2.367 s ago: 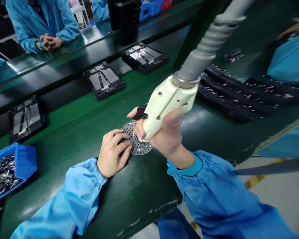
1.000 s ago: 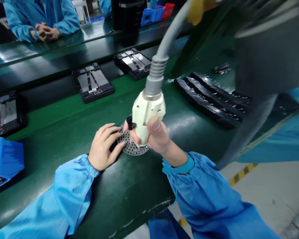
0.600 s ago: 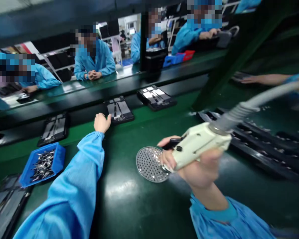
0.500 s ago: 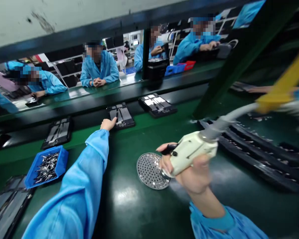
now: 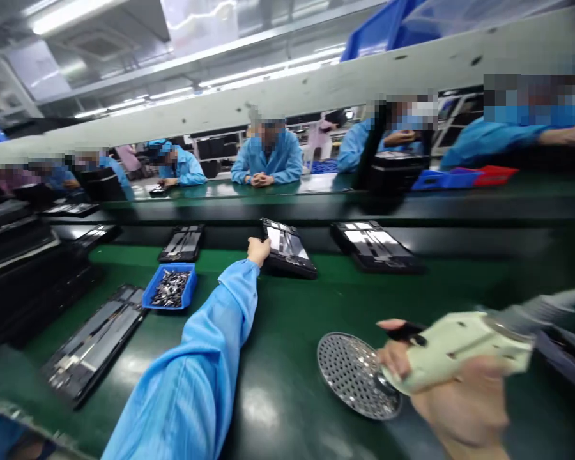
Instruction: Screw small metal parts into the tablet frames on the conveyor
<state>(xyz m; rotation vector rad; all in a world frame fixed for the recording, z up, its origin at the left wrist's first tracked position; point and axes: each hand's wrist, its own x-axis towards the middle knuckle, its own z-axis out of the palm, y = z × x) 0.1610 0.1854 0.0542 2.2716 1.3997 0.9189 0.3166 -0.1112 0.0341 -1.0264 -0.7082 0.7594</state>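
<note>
**One hand on a tool, one hand far out on a tray**

Closest in, the right hand [image 5: 460, 409] is closed tight around a cream tool [image 5: 455, 348]. The fingers wrap the fat handle. One finger lies by the black trigger [image 5: 405, 332], likely so it can press without letting go. A grey hose [image 5: 551, 305] comes off the tool's back end, on the right side of this hand. The tool's tip points down at the edge of a round metal plate [image 5: 349, 370] full of little holes. The plate lies flat on the green tabletop [image 5: 287, 332], just left of the right hand.

The left arm is stretched out long and straight. Far out, the left hand [image 5: 257, 250] is curled shut on the near corner of a black tray [image 5: 290, 250]. That corner looks lifted, so the tray tips up a bit. I think the hand is what holds it up.

Left of this hand, a little nearer, sits a blue bin [image 5: 170, 289] of small metal bits. To its right a flat tray [image 5: 374, 246] lies level. Past the left hand, people in blue coats [image 5: 268, 160] sit along the far side.
</note>
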